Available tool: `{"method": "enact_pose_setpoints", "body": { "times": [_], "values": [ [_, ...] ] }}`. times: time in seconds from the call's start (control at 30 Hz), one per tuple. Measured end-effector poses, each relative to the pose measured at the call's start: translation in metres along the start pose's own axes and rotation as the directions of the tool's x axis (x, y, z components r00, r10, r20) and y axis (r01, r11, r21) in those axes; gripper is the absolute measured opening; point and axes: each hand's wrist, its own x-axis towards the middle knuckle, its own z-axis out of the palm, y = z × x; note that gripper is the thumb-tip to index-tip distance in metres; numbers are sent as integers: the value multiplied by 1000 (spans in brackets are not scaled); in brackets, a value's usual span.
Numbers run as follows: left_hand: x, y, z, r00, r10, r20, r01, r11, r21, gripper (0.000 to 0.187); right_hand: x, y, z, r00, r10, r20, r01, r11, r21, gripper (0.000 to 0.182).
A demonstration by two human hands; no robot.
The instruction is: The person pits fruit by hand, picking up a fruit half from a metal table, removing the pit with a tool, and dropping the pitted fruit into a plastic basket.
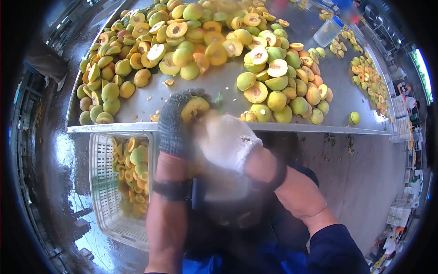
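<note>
My left hand [175,123], in a dark grey knitted glove, is closed around a cut yellow-green stone fruit [196,108] at the table's front edge. Close against it is my right hand [228,139], in a white glove smeared by motion. Its fingers are curled in toward the fruit, and what they hold, if anything, is hidden. Beyond my hands, a large heap of halved stone fruit [177,29] with yellow flesh covers the metal table [205,85]. Another pile of halves [277,68] lies to the right of my hands.
Below the table edge at left stands a white plastic crate [101,182] with fruit halves inside. A clear container with a blue lid [328,32] sits at the back right. One fruit [355,118] lies near the front right edge. Wet floor [64,150] shows at left.
</note>
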Motion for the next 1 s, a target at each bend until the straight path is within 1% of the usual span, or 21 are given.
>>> {"method": "enact_pose_setpoints", "body": {
  "times": [0.03, 0.1, 0.13, 0.2, 0.23, 0.27, 0.37, 0.47, 0.5, 0.53, 0.63, 0.67, 0.7, 0.77, 0.8, 0.83, 0.87, 0.9, 0.93, 0.97, 1.0],
  "values": [
    [3, 0, -6, 995, 64, 76, -77, 979, 190, 43, 2, 3, -1, 997, -77, 9, 77, 995, 60, 24],
    [6, 5, -6, 969, 185, 163, -227, 926, 302, 38, 3, 10, -4, 973, -228, 12, 223, 959, 174, 25],
    [6, 13, -8, 940, 232, 251, -323, 844, 429, 33, 1, 10, -2, 985, -172, 24, 163, 961, 223, 26],
    [6, 17, -5, 916, 271, 296, -389, 781, 489, 28, 3, 7, 0, 997, -66, 49, 47, 949, 312, 28],
    [3, 14, -1, 931, 268, 246, -354, 825, 441, 27, 1, 6, 0, 998, -11, 67, -14, 934, 356, 29],
    [2, 13, -1, 931, 258, 257, -351, 823, 447, 27, -4, 0, -9, 989, -148, 17, 143, 976, 163, 32],
    [5, 14, -6, 911, 219, 349, -380, 773, 508, 32, -2, 7, -4, 998, -23, 65, 18, 997, 72, 33],
    [7, 9, -7, 916, 204, 345, -366, 776, 513, 40, 2, 17, -2, 986, -141, 84, 109, 944, 312, 30],
    [7, 10, -6, 932, 198, 305, -329, 815, 476, 39, 2, 15, -3, 980, -184, 81, 138, 909, 393, 29],
    [6, 11, -5, 945, 193, 264, -295, 851, 435, 39, -3, 13, -10, 978, -69, 198, -41, 864, 503, 28],
    [4, 1, -4, 988, 92, 122, -122, 958, 261, 36, -3, 10, -7, 990, -125, 63, 115, 984, 137, 27],
    [1, -5, -4, 997, 21, 73, -34, 984, 177, 38, -3, 10, -7, 990, -62, 128, 44, 989, 141, 27],
    [-2, -10, -4, 998, -49, 24, 47, 995, 85, 39, -4, 10, -1, 993, -65, 96, 47, 982, 183, 27],
    [2, -12, -5, 998, -59, 17, 61, 989, -133, 53, 3, 7, 3, 993, -114, 0, 111, 966, 234, 28],
    [8, -7, -4, 996, -76, 43, 84, 970, -229, 63, 9, 6, -2, 995, -81, 53, 65, 962, 264, 29],
    [10, -1, -4, 996, -73, 50, 80, 985, -150, 63, 15, 9, -5, 991, -86, 103, 59, 969, 240, 33],
    [12, 5, -3, 996, -71, 57, 74, 995, -71, 63, 15, 11, -8, 993, -106, 53, 97, 985, 143, 35],
    [7, 20, 7, 955, -292, 47, 284, 864, -416, 56, 10, 14, -11, 992, -122, 5, 122, 992, 45, 36],
    [3, 29, 6, 990, -112, 89, 115, 993, -25, 53, 8, 18, -17, 981, -190, 31, 193, 973, -127, 37],
    [0, 33, 4, 982, 35, 184, -100, 930, 354, 52, 6, 16, -24, 984, -172, 54, 178, 975, -132, 36],
    [1, 22, -4, 987, -6, 159, -34, 967, 253, 49, 4, 11, -31, 985, -154, 81, 163, 977, -134, 37]
  ]
}}
